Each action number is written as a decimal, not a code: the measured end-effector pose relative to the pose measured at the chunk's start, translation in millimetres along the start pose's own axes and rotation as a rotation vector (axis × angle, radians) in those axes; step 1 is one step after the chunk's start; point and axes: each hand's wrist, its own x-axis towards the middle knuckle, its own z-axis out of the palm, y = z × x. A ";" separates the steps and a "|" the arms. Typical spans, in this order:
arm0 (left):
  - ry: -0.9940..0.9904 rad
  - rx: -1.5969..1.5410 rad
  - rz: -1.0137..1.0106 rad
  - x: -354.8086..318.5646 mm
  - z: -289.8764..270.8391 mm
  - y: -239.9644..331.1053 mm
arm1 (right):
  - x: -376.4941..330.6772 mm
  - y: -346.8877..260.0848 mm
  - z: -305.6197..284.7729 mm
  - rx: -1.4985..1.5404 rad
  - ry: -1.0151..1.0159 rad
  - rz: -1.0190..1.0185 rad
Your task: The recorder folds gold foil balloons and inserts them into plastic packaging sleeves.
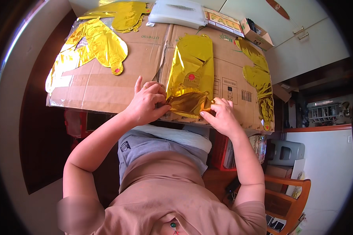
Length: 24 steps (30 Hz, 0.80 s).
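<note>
A flat, uninflated gold foil balloon (192, 56) lies lengthwise on a cardboard sheet (145, 58), with a small red round sticker near its middle. Its near end is folded over and shows a darker, creased flap. At that end's left corner, my left hand (147, 100) pinches the foil between thumb and curled fingers, its little-finger side raised. My right hand (222, 114) grips the opposite corner the same way, thumb along the near edge. Exactly how much foil is inside each pinch is hidden by the fingers.
More flat gold foil balloons lie around: one at the left (102, 43), one at the far left (129, 17), others along the right edge (259, 78). A translucent white plastic case (176, 13) and a small open box (257, 33) stand behind. A wooden chair (290, 196) is at right.
</note>
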 end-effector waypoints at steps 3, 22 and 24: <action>0.006 0.006 0.001 0.1 1.3 -0.3 | 0.4 -2.9 -3.0 -0.018 -0.036 0.039; 0.313 0.130 0.232 -4.2 -2.3 35.2 | 3.6 -10.2 -4.8 -0.047 -0.076 0.105; 0.202 0.226 0.453 -6.8 3.0 40.4 | 4.7 -9.8 -3.8 -0.031 -0.070 0.082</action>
